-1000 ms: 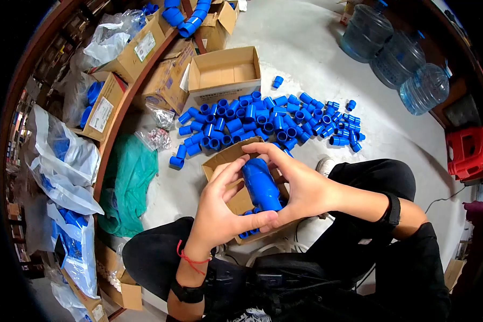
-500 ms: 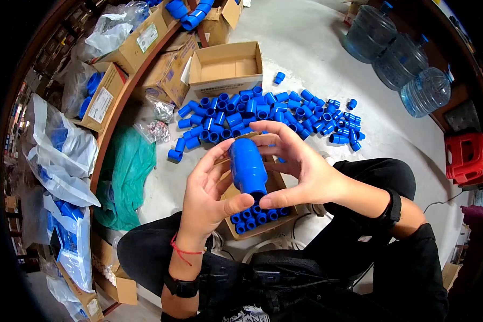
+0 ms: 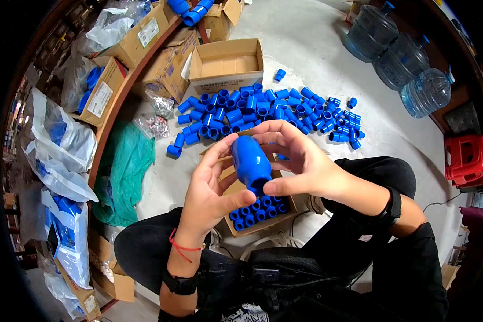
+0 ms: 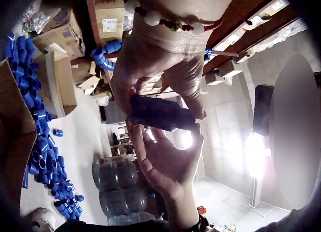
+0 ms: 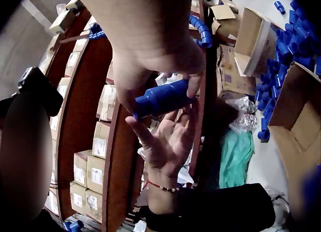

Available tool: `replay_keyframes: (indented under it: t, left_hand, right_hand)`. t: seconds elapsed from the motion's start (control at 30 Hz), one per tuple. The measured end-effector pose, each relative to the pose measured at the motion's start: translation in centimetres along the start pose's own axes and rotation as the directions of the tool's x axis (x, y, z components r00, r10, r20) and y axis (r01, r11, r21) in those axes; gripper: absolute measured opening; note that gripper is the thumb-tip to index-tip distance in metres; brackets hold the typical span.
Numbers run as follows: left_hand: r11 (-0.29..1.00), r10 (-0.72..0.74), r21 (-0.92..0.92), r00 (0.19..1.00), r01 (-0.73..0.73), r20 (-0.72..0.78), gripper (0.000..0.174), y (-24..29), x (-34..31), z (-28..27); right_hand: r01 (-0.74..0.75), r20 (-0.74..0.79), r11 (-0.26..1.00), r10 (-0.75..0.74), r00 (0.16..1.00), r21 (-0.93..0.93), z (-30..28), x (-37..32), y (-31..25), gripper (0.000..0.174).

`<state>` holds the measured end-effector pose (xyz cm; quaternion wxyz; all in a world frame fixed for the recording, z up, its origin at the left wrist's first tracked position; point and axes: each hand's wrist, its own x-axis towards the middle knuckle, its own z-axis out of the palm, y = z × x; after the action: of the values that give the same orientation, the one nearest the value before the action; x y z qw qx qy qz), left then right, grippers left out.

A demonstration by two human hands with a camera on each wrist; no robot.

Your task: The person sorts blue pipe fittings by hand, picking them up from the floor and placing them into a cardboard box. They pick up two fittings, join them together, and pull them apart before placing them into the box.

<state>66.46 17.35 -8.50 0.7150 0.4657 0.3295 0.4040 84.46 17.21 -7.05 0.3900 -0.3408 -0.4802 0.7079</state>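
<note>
A blue stepped pipe fitting (image 3: 250, 161), wide at the top and narrower at its lower end, is held between both hands in the head view. My left hand (image 3: 209, 185) grips its left side with curled fingers, the thumb by the narrow end. On the other side my right hand (image 3: 306, 163) holds it with fingers at the wide end and thumb at the narrow end. The right wrist view shows the fitting (image 5: 163, 98) between the fingertips of both hands. Beneath them, a cardboard box (image 3: 242, 232) holds several smaller blue fittings (image 3: 260, 214).
Many loose blue fittings (image 3: 247, 110) lie on the floor ahead. Behind them stands a cardboard box (image 3: 225, 86). Large water bottles (image 3: 367, 33) and a red crate (image 3: 467, 158) are at the right. Shelving with boxes and plastic bags (image 3: 64, 145) lines the left, beside a green bag (image 3: 124, 172).
Both hands have shifted the fitting up and slightly left in the head view, and its narrow open end has turned more into sight. More of the box beneath shows.
</note>
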Motion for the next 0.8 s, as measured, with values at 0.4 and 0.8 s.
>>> replay_keyframes:
  t: [0.4,0.8]
  left_hand:
    - [0.993,0.11,0.06,0.983,-0.102,-0.151,0.048,-0.2,0.1,-0.4]
    - [0.997,0.063,0.05,0.957,-0.051,-0.282,0.022,-0.4,-0.2,-1.2]
  right_hand:
    - [-0.131,-0.005,0.892,0.148,0.989,0.432,-0.7,-0.1,-0.1,0.036]
    - [-0.217,0.113,0.836,0.186,0.976,0.504,-0.8,0.0,0.4,0.058]
